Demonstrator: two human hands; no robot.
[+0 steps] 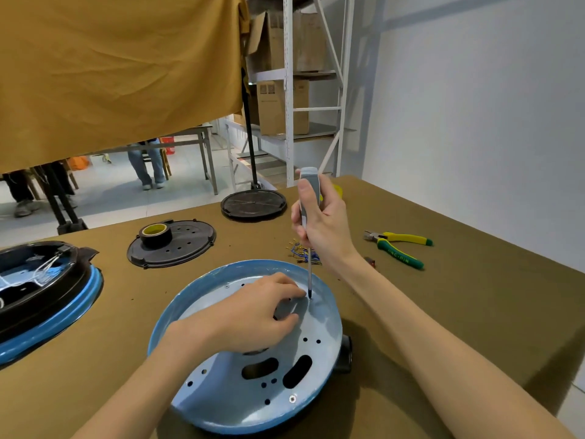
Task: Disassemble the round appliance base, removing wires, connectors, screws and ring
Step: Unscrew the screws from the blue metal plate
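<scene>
The round blue base point(221, 397) lies on the tabletop point(443, 312) right in front of me, and my left hand point(253, 315) rests on it with its fingers bent, pressing down to hold it. My right hand point(319, 223) grips the screwdriver point(308, 198) with its fingers wrapped tight, tip in a screw near the far right rim. I think I should keep it straight up, push down and turn slowly so it does not slip; another screw point(292, 398) waits near me.

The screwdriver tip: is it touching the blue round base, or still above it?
Touching. In the head view the screwdriver stands upright in the right hand, its tip planted at a screw hole in the blue round base, with no gap visible.
</scene>
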